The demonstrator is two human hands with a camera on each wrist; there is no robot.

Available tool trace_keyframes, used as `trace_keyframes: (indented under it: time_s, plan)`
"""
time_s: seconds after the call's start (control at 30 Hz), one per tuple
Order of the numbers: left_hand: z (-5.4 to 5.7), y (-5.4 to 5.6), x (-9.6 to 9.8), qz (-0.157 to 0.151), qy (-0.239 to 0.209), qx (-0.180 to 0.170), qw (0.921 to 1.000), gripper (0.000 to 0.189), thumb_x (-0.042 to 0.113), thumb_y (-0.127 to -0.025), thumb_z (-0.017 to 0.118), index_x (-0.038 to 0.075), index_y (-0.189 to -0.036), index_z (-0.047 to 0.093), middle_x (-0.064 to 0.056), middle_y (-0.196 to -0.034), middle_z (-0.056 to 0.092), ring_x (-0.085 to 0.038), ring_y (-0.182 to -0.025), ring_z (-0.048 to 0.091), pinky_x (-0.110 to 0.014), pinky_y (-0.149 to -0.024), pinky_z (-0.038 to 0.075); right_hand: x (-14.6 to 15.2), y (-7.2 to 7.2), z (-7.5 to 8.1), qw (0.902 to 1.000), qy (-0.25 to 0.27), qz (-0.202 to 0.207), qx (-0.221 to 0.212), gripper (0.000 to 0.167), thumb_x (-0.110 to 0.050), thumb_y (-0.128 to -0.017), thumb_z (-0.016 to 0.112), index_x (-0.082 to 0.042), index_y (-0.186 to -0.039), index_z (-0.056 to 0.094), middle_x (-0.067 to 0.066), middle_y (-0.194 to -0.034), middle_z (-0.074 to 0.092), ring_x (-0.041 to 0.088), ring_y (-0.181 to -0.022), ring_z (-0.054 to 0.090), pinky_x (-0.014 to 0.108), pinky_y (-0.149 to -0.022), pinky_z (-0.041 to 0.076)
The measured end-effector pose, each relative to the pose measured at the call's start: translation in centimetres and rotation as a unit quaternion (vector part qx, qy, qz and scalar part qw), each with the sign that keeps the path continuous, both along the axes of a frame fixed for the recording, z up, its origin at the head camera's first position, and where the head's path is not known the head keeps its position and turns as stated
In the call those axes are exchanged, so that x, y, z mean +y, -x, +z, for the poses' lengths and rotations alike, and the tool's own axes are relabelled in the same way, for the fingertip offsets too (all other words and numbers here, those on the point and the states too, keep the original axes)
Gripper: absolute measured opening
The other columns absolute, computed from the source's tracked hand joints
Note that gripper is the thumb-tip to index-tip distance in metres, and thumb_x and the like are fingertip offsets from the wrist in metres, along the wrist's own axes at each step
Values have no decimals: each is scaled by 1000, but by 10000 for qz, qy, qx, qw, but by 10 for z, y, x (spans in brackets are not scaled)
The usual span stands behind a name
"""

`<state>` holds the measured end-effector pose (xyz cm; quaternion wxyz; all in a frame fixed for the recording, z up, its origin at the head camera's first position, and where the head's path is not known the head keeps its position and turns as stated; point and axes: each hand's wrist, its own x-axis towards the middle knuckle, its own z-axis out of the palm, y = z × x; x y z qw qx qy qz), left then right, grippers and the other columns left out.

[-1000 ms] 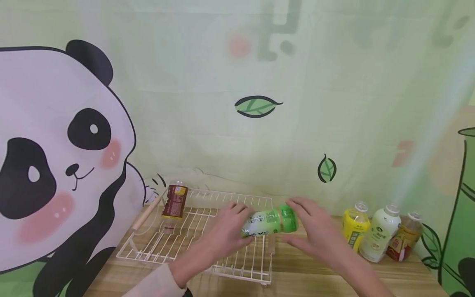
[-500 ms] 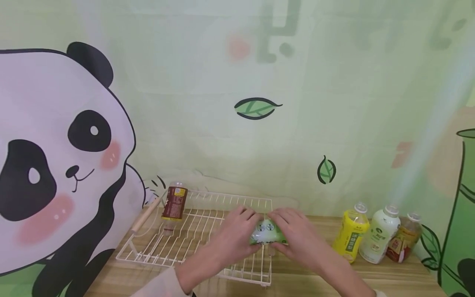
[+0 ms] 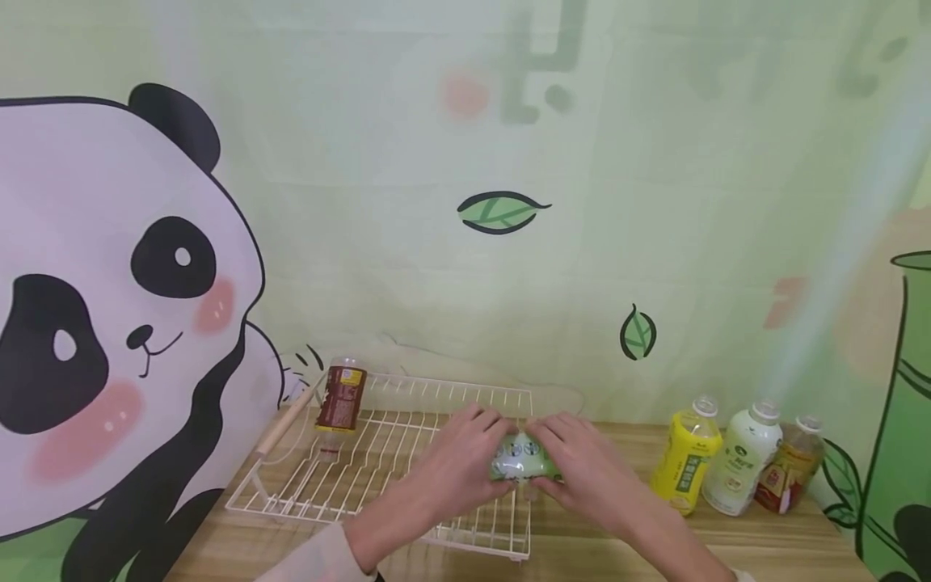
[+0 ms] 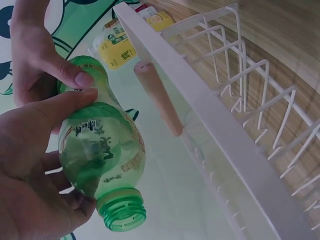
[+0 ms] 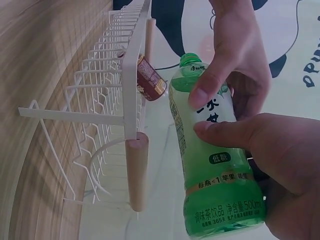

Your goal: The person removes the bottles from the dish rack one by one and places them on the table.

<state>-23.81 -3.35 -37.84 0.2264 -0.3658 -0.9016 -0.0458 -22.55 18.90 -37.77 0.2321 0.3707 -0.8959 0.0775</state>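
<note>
Both hands hold a green-labelled plastic tea bottle (image 3: 522, 459) lying sideways above the right part of a white wire dish rack (image 4: 205, 120). My left hand (image 3: 465, 449) grips it towards the neck, where the bare screw thread (image 4: 122, 212) shows no cap. Around the base half curl the fingers of my right hand (image 3: 585, 469). The two thumbs nearly meet on the label in the wrist views. In the head view the hands hide most of the bottle. A maroon-labelled bottle (image 3: 342, 396) stands neck down in the rack's far left part.
To the right on the wooden table (image 3: 604, 533) stand a yellow-labelled bottle (image 3: 687, 462), a white bottle (image 3: 740, 465) and a brown-red bottle (image 3: 791, 473), all upright. The rack has wooden handles (image 5: 137, 172). A panda-printed cloth (image 3: 349, 202) hangs behind.
My right hand has moved left from beside the bottle's base and now grips it. The bottle has shifted slightly and lies more covered. Over the last half second little differs.
</note>
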Motion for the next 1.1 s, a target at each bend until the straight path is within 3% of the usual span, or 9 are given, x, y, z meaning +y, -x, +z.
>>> trace_keyframes:
  time_s: [0.27,0.6,0.73,0.87,0.97,1.1]
  plan:
    - [7,2,-3,-198,282,-367,9987,69,52,-84,87,14,-138,65,-1,-133,67,-16,-119,59,-29,-101,53,5,-1,-2,9997,95,35,-210,67,-29,-82,93,-1,-136,65,12,-132,69,28,-119,65,47,-100,58]
    - [6,4,-4,-288,159,-600,9977,75,52,-86,87,11,-144,61,0,-135,64,-15,-120,57,-30,-104,51,8,-1,-1,9995,187,44,-254,67,-24,-81,94,-1,-136,65,9,-128,69,26,-115,65,45,-97,59]
    - [11,6,-8,-499,-91,-974,9940,80,53,-84,88,8,-144,60,-3,-136,63,-17,-121,58,-30,-104,53,12,-1,-2,9996,156,3,-216,68,-20,-80,95,-1,-137,65,10,-128,67,26,-112,64,44,-95,59]
    - [21,11,-22,-516,-649,-1598,9837,92,56,-79,89,4,-148,56,-7,-140,60,-22,-126,59,-38,-107,53,17,-1,-3,9997,139,-21,-212,69,-16,-79,96,-2,-139,64,9,-125,65,22,-106,63,41,-89,60]
    - [29,15,-37,-314,-1049,-1826,9771,100,57,-75,89,5,-152,53,-8,-144,58,-26,-132,55,-44,-112,50,22,0,-3,9993,207,-27,-303,70,-13,-79,95,-5,-140,63,8,-122,63,20,-103,61,39,-87,60]
    - [37,21,-60,39,-1289,-1766,9758,102,59,-74,89,5,-153,52,-8,-149,55,-29,-137,53,-45,-115,47,30,3,-1,9971,412,-76,-638,69,-6,-80,93,-7,-141,61,5,-120,60,16,-101,58,36,-86,60]
